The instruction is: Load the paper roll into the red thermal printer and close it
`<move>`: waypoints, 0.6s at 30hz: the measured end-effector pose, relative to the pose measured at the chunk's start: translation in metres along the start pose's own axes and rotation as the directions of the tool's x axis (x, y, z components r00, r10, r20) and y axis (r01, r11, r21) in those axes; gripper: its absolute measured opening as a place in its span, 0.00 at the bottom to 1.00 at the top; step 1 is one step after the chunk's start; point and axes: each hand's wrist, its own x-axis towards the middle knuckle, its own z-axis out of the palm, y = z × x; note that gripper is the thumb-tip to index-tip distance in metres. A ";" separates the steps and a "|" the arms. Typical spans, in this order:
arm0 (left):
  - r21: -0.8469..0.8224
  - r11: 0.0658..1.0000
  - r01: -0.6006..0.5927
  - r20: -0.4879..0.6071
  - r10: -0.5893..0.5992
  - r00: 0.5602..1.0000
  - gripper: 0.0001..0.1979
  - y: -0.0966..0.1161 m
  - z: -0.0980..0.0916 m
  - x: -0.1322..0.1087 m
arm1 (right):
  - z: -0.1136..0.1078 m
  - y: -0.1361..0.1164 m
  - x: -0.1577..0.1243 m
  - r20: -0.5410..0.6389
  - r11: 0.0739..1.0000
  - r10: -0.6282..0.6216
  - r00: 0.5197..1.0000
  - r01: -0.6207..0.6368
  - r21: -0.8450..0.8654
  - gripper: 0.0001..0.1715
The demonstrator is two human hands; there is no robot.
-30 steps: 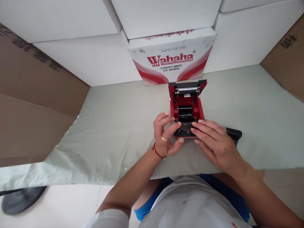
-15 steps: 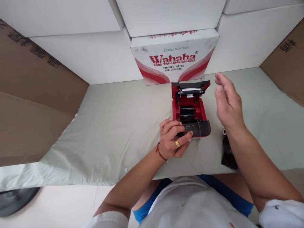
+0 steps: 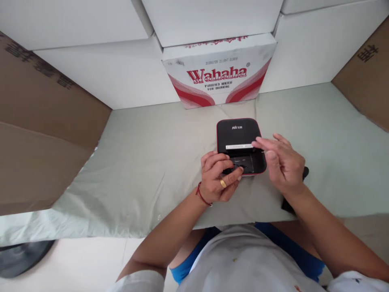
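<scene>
A small red-and-black label printer sits on the cloth with its lid down. Dark, shiny ribbon film lies across its front part. My left hand is curled at the printer's front left, thumb and fingers closed on the film; their exact grip is partly hidden. My right hand is open at the printer's right side, fingers stretched toward the lid's front edge and a white label strip. Its fingertips overlap the strip's right end; contact is hard to tell.
A white-and-red Wahaha water carton stands behind the printer, against stacked white boxes. Brown cardboard boxes flank the cloth-covered table. A black object lies partly hidden under my right forearm.
The printer's lid has swung down from raised to closed, covering the red inside and the roll. My right hand has moved left and nearer, to the lid's edge; my left hand stays at the front.
</scene>
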 end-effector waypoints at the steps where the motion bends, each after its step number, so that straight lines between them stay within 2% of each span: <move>1: -0.004 1.000 0.001 0.011 -0.001 1.000 0.18 0.000 -0.001 0.000 | 0.002 0.002 -0.004 -0.003 1.000 -0.003 1.000 0.003 -0.023 0.22; 5: 0.019 1.000 -0.002 -0.024 0.003 1.000 0.16 0.001 -0.002 0.002 | 0.008 0.008 -0.007 -0.032 0.998 -0.012 0.999 0.010 -0.069 0.19; 7: -0.024 0.999 0.032 -0.067 -0.034 0.997 0.20 0.000 -0.002 0.003 | 0.009 0.008 -0.007 -0.022 0.997 0.010 1.000 -0.012 -0.075 0.18; 9: -0.123 0.987 0.107 -0.096 -0.119 0.988 0.26 -0.003 -0.002 0.003 | 0.009 0.007 -0.007 -0.015 0.997 0.035 0.999 -0.036 -0.075 0.18; 11: -0.228 0.946 0.229 -0.084 -0.253 0.964 0.28 -0.006 -0.003 0.004 | 0.009 0.006 -0.008 -0.031 0.998 0.021 0.999 -0.023 -0.051 0.18; 14: -0.325 0.851 0.412 -0.040 -0.448 0.893 0.25 -0.010 -0.004 0.005 | 0.009 0.005 -0.009 -0.066 0.999 -0.035 0.997 0.035 -0.009 0.18; 16: -0.343 0.815 0.467 -0.047 -0.511 0.858 0.23 -0.012 -0.004 0.006 | 0.010 0.006 -0.008 -0.062 0.999 -0.043 0.997 0.043 -0.005 0.19; 18: -0.337 0.814 0.473 -0.058 -0.520 0.852 0.21 -0.014 -0.004 0.007 | 0.009 0.006 -0.008 -0.058 0.999 -0.037 0.998 0.037 -0.004 0.19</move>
